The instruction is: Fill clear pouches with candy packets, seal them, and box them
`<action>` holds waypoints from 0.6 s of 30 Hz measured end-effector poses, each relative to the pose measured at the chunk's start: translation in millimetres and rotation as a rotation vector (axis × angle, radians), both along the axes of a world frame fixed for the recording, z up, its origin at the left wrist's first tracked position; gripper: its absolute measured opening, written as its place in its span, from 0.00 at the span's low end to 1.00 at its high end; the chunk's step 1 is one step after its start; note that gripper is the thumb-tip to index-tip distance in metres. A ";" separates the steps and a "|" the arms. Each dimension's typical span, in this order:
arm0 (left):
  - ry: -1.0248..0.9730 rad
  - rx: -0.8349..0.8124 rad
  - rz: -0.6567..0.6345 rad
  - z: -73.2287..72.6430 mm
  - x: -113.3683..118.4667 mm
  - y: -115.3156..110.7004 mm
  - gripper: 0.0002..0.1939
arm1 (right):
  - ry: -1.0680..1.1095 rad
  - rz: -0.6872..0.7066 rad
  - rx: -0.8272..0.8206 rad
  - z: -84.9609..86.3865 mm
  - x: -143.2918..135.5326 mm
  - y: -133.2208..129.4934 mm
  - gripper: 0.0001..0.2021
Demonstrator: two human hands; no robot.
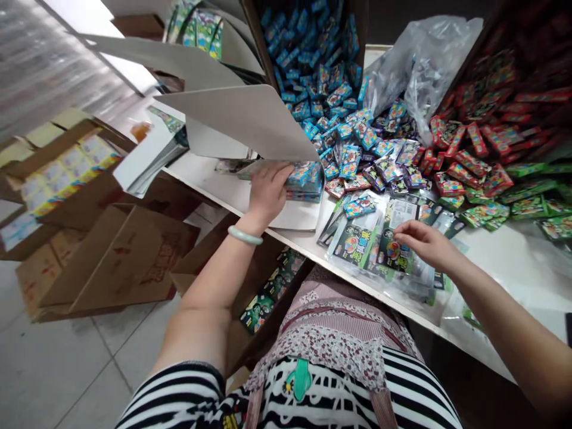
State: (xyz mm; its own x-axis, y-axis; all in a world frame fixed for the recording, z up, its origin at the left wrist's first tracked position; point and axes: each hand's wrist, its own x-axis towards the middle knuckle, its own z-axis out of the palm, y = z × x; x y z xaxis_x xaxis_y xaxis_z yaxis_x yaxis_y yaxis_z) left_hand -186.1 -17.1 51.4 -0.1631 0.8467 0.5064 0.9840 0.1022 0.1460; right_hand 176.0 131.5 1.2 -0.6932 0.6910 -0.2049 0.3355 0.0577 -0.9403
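My left hand (270,187), with a pale bangle on the wrist, reaches under the raised lid of a white display box (250,116). Its fingers lie over a stack of small blue candy packs (304,182) inside; the fingertips are partly hidden. My right hand (422,238) hovers over or touches flat black-and-green printed pouches (357,243), its fingers loosely curled together with nothing visible between them. A single blue pack (360,207) lies on top of the pouches. Loose blue packs (339,125), purple packs (388,170) and red packs (476,140) are heaped just beyond.
Green packs (487,214) lie at the right, and a clear plastic bag (424,65) sits among the heaps. Folded white cartons (149,158) overhang the white table's (201,182) left edge. Open cardboard boxes (116,262) stand on the tiled floor, and another box is below the table.
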 end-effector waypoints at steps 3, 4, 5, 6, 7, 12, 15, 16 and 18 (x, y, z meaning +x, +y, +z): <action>0.038 -0.169 0.068 -29.7 -18.7 32.1 0.27 | -0.042 0.070 0.068 -8.0 -0.8 -6.7 0.19; 0.031 -0.204 0.065 -37.7 -21.8 37.5 0.27 | -0.051 0.074 0.100 -8.7 0.7 -6.7 0.17; 0.015 -0.221 0.056 -44.1 -24.3 40.2 0.28 | -0.061 0.070 0.136 -8.8 3.4 -5.0 0.16; -0.008 -0.222 0.044 -48.7 -26.4 40.5 0.28 | -0.075 0.064 0.172 -8.9 7.0 -1.5 0.15; -0.035 -0.211 0.035 -51.6 -27.8 39.1 0.28 | -0.092 0.058 0.205 -9.1 11.0 3.8 0.15; -0.093 -0.017 0.015 -55.8 3.0 25.8 0.41 | -0.207 -0.019 0.475 -16.5 16.0 44.3 0.15; -0.182 -0.012 -0.226 -63.6 73.6 20.3 0.37 | -0.329 0.125 0.683 -22.5 -2.3 62.2 0.33; -0.209 -0.132 -0.349 -68.1 101.7 19.3 0.34 | -0.386 0.194 0.720 -23.5 -10.2 64.9 0.42; -0.234 -0.385 -0.478 -78.6 153.2 19.3 0.36 | -0.513 0.283 0.760 -23.2 -24.5 64.9 0.51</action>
